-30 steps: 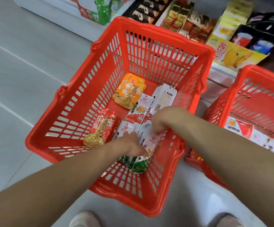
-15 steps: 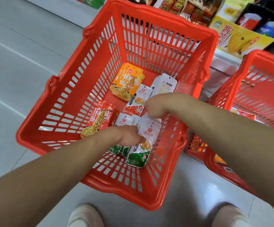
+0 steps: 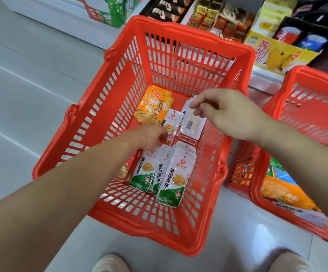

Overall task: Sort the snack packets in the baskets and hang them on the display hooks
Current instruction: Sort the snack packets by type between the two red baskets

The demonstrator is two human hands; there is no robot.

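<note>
Sorting step, judging by the layout. The basket (image 3: 188, 61) sits on the floor in front of the person, with packets lying flat on its bottom. Three green packets (image 3: 169, 173) lie fanned and overlapping at the near side, hole ends pointing away. This looks like a like-with-like pile, ready to lift as one bunch for a hook.

The orange packet (image 3: 153, 107) is at far left with the red packet (image 3: 172, 122) just beside it. The white packet (image 3: 192, 122) lies back side up to the right, on top of more red ones. These look unsorted.

The left hand (image 3: 149, 135) is low in the basket, fingertips down at the red packet. It is blurred, so I cannot tell if it pinches or only touches. The right hand (image 3: 226, 112) hovers over the white packet, fingers loose and spread, holding nothing. It is probably going for that one.

One more packet (image 3: 123, 171) is half hidden by the left forearm. The second basket (image 3: 306, 91) stands just beside on the right, with more packets (image 3: 277, 191) inside. Shelf goods (image 3: 228, 20) are behind. No hooks are in view.

In the way:
- The tall basket walls force a reach from above.
- The forearm covers part of the bottom.
- Overlapped packets may drag their neighbours when lifted.
</note>
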